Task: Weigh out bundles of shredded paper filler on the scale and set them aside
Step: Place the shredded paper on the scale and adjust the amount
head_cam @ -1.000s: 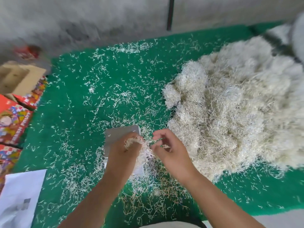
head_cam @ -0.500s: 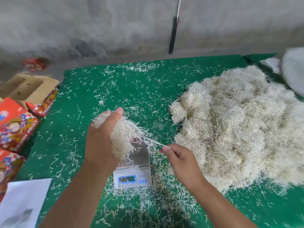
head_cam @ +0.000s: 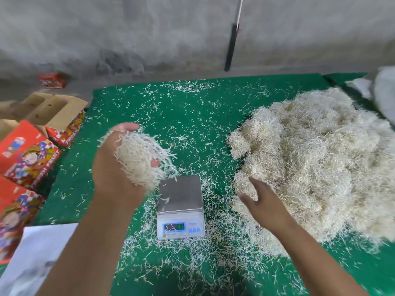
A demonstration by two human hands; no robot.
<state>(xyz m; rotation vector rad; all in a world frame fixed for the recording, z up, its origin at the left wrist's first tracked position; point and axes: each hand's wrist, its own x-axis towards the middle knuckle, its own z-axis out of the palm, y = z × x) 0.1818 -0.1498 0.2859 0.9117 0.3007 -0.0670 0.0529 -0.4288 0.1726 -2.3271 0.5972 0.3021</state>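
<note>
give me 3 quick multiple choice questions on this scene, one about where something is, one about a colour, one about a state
1. Where does the big pile of shredded paper lie relative to the scale?
A. to its right
B. to its left
C. on top of it

2. What colour is the mat under the scale?
A. blue
B. green
C. brown

3. What is the left hand doing?
A. resting flat on the mat
B. pressing the scale's buttons
C. holding a bundle of shredded paper above the mat

Answers:
1. A, the pile fills the right side of the mat, past the right hand.
2. B, the mat is green, strewn with loose shreds.
3. C, its fingers curl round the bundle, raised left of the scale's platform.
</note>
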